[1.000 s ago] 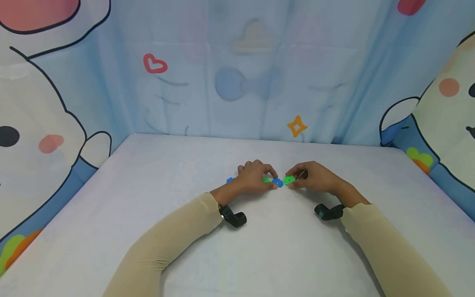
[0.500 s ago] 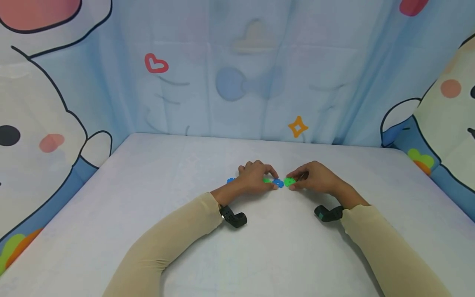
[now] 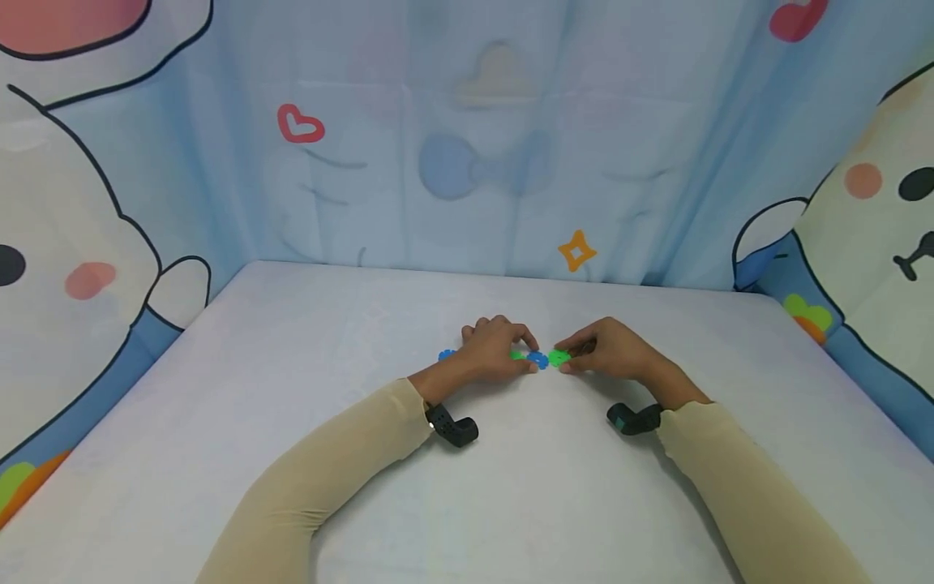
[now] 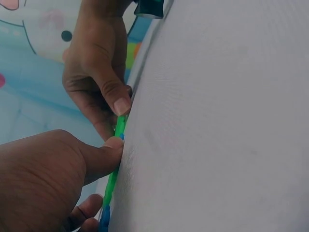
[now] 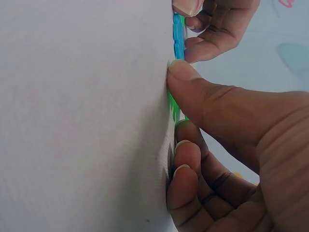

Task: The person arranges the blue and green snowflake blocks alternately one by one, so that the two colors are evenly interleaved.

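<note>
A row of flat toothed plastic discs lies on the white table, blue and green in turn. My left hand (image 3: 492,350) covers part of the row and pinches a blue snowflake disc (image 3: 537,359) between thumb and finger. Close against its right side is a green snowflake disc (image 3: 559,358), which my right hand (image 3: 616,350) pinches by its edges. Farther left, another green disc (image 3: 517,355) and a blue disc (image 3: 447,354) peek out around the left hand. Seen edge-on in the right wrist view, the blue disc (image 5: 178,41) and green disc (image 5: 173,106) are partly hidden by fingers.
The white-covered table (image 3: 467,487) spreads around both hands. Behind it hangs a light blue printed curtain (image 3: 350,203). Dark wrist-worn devices sit on the left wrist (image 3: 454,427) and the right wrist (image 3: 633,419).
The green disc in my right hand has flattened from a slight tilt and sits a little closer to the blue disc. My left hand keeps its hold. The head view has shifted slightly.
</note>
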Tool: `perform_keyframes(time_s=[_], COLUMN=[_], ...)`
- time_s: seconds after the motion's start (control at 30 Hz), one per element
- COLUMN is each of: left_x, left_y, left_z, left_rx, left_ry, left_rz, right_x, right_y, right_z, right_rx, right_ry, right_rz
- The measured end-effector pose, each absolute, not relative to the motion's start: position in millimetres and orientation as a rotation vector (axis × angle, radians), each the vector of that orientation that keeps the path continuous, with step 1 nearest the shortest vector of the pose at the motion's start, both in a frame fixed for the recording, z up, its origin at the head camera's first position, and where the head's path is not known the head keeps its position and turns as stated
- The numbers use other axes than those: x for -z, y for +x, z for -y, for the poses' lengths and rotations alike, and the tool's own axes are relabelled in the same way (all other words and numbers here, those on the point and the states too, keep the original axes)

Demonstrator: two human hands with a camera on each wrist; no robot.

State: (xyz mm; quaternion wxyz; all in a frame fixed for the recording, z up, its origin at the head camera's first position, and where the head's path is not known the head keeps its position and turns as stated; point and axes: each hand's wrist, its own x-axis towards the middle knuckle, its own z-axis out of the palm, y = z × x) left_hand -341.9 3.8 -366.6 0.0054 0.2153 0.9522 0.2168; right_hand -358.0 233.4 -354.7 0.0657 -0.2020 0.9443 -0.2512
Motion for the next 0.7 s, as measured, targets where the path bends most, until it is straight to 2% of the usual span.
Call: perform_keyframes(time_s=[0.7], left_x=[361], left_y=[-344], left_z=[-2], left_rx=[-0.695], left_ry=[0.695], left_rz=[-2.967], right_x=[342], right_y=[-359], right_z=[-231], right_rx=[0.694], right_ry=[-0.585], right_rz=[-2.838])
